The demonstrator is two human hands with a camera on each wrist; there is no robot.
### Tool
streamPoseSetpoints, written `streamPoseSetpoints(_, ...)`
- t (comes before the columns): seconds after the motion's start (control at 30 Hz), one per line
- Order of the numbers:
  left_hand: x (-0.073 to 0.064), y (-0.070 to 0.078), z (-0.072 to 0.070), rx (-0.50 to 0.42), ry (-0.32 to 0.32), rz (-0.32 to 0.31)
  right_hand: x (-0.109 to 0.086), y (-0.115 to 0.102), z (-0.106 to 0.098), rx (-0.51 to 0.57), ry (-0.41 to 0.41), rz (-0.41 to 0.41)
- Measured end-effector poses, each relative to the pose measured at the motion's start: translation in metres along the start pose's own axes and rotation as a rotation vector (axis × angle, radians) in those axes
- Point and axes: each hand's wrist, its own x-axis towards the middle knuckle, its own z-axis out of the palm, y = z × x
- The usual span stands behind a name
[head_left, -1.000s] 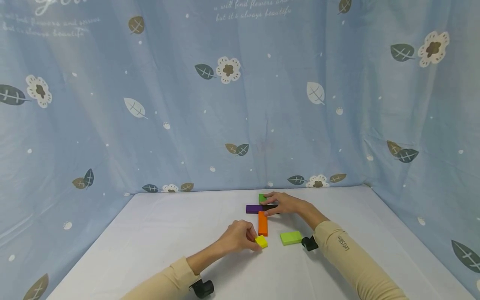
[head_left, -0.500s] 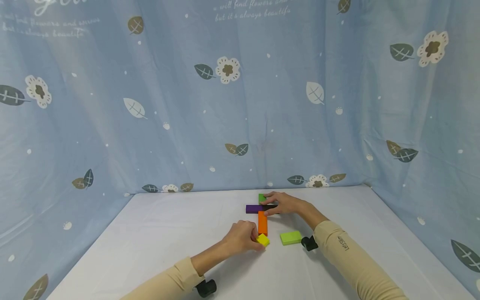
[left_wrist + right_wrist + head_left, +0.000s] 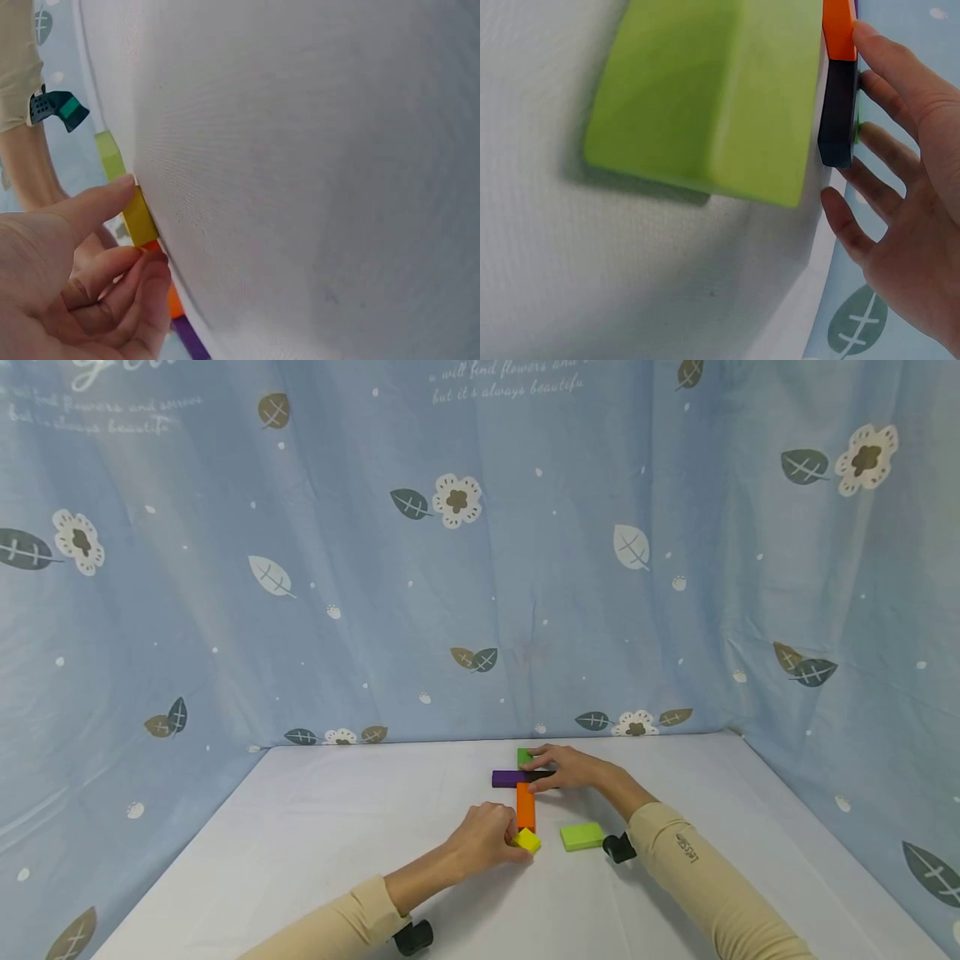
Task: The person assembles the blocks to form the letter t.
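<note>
My left hand [image 3: 483, 841] pinches a small yellow block [image 3: 528, 842] between thumb and fingers, close to the near end of an orange block [image 3: 526, 810]. In the left wrist view the yellow block [image 3: 140, 219] sits between thumb and fingertips. My right hand [image 3: 572, 767] spreads over the far blocks, its thumb touching the orange block in the right wrist view. A purple block [image 3: 507, 779] and a black block [image 3: 539, 774] lie in a crosswise row beyond the orange one. Past them is a green block [image 3: 522, 757], partly hidden by my right fingers.
A lime green block [image 3: 581, 837] lies apart on the white tabletop [image 3: 337, 835], to the right of the orange block and near my right wrist. A blue patterned curtain [image 3: 465, 577] hangs behind the table and along its sides.
My left hand has moved slightly right with the yellow block, bringing it in front of the orange block's near end. The right hand and the other blocks stay in place.
</note>
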Motion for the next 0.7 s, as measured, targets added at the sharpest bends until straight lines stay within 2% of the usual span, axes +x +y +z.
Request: streamPoseSetpoints(0.7,0.0008,-0.0049,0.0032,-0.016,0.000,0.005,0.0011,0.0012,0.0011,0.005,0.003,0.017)
